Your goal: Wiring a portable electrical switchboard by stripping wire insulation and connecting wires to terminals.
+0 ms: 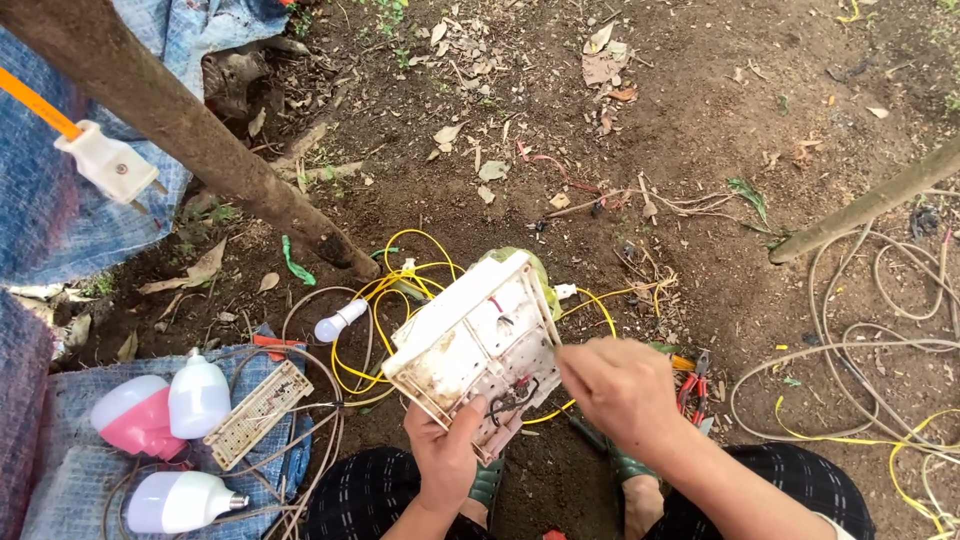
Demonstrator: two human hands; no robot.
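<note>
Bare dirt ground (700,120), yellow wires (400,290) tangled across it. We hold the white switch box (478,345) tilted above the wires — our left hand (445,450) clamped on its lower edge, our right hand (620,385) with fingers pinched together at its right side.

Right hand (620,385) covers the white switch box's (478,345) near corner, fingertips hidden; pliers (692,385) partly behind that hand; orange cable (35,100) w/ white plug (108,163) cut by left edge; bottom bulb (180,500) base unclear.
</note>
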